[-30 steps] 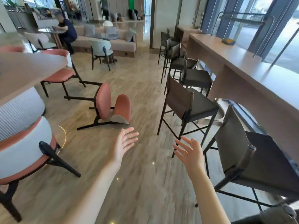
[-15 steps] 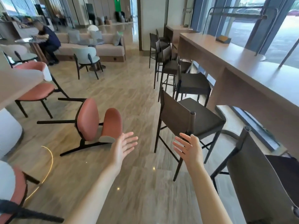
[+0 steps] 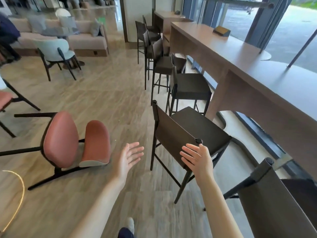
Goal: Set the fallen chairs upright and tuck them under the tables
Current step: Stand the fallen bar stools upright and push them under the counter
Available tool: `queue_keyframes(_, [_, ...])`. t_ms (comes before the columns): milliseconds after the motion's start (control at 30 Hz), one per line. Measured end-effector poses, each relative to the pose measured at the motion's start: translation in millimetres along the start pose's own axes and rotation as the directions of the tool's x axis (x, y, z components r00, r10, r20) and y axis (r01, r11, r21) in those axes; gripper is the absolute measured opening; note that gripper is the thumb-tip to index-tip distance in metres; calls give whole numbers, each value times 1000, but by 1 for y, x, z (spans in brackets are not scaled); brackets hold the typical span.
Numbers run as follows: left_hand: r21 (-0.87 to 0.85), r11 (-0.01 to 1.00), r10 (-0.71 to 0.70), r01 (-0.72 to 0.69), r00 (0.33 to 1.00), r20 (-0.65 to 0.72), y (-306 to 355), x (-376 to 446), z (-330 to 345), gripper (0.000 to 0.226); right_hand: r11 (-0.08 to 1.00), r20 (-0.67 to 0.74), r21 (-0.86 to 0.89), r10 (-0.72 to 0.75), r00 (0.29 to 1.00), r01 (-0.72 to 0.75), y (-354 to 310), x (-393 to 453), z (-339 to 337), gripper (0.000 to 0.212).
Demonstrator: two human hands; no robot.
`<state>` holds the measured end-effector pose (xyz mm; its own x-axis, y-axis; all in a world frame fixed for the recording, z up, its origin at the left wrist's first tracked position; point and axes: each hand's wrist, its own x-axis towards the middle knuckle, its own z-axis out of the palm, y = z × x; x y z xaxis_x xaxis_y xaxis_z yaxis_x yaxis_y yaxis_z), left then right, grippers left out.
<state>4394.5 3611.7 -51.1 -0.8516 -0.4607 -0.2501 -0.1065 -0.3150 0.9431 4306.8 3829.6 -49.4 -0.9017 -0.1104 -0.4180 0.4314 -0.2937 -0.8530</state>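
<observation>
Head view. A fallen pink-cushioned chair (image 3: pixel 75 143) lies on its side on the wood-look floor (image 3: pixel 106 93), lower left of centre; its black legs point left and its seat and backrest cushions face the camera. It is well apart from the long bar counter (image 3: pixel 257 69) on the right.

Left hand (image 3: pixel 127 158): fingers straight and spread, palm turned inward, holding nothing. It hangs in the air just right of the fallen chair's backrest cushion, not touching it.

Right hand (image 3: pixel 197 158): fingers extended and slightly apart, holding nothing. It sits in front of the backrest of the nearest dark bar stool (image 3: pixel 187 134); contact with the backrest cannot be told.

That stool stands upright, angled, near the counter but not tucked under it. A row of further dark bar stools (image 3: pixel 188 85) stands upright along the counter behind it. Another dark stool (image 3: pixel 274 203) fills the lower right corner.

Background: a pale upholstered chair (image 3: pixel 54 52) stands upright before a beige sofa (image 3: pixel 82 38). A small box (image 3: pixel 221 31) rests on the counter top. A shoe tip (image 3: pixel 130 224) shows at the bottom edge.
</observation>
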Motion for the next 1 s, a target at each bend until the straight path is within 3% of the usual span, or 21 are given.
queue_keyframes(200, [13, 1000, -16, 14, 992, 128, 14, 103, 12, 43, 997, -113, 42, -67, 991, 72, -20, 71, 29, 43])
queue_keyframes(333, [67, 998, -17, 1, 971, 237, 40, 183, 19, 42, 980, -230, -6, -195, 953, 199, -38, 117, 60, 33])
queue_keyframes(400, [142, 987, 27, -75, 949, 314, 58, 220, 24, 40, 925, -241, -219, -360, 901, 311, -43, 137, 70, 23])
queue_keyframes(467, [260, 944, 83, -203, 909, 408, 74, 252, 31, 36, 752, -124, -554, -498, 858, 356, -48, 152, 74, 35])
queue_keyframes(533, [424, 832, 95, -358, 845, 527, 85, 282, 40, 33, 494, 13, -814, -512, 859, 307, -48, 166, 74, 57])
queue_keyframes(600, [558, 592, 127, -582, 751, 648, 90, 310, 51, 37, 280, 83, -931, -467, 880, 236, -47, 179, 73, 70])
queue_keyframes(667, [540, 332, 139, -774, 606, 783, 88, 330, 64, 48, 170, 102, -968, -416, 904, 187, -46, 189, 73, 75])
queue_keyframes(700, [492, 248, 109, -834, 529, 842, 84, 339, 70, 52, 138, 89, -979, -389, 917, 153, -45, 194, 73, 76])
queue_keyframes(833, [285, 66, -30, -956, 284, 958, 59, 366, 89, 63, -52, -1, -999, -228, 974, -13, -31, 204, 65, 71])
queue_keyframes(933, [219, -10, -147, -976, 218, 965, 37, 386, 100, 65, -236, -115, -961, -131, 985, -144, -18, 209, 52, 46])
queue_keyframes(1000, [203, -24, -220, -979, 203, 954, 25, 395, 108, 61, -297, -152, -939, -99, 983, -175, -10, 212, 46, 33])
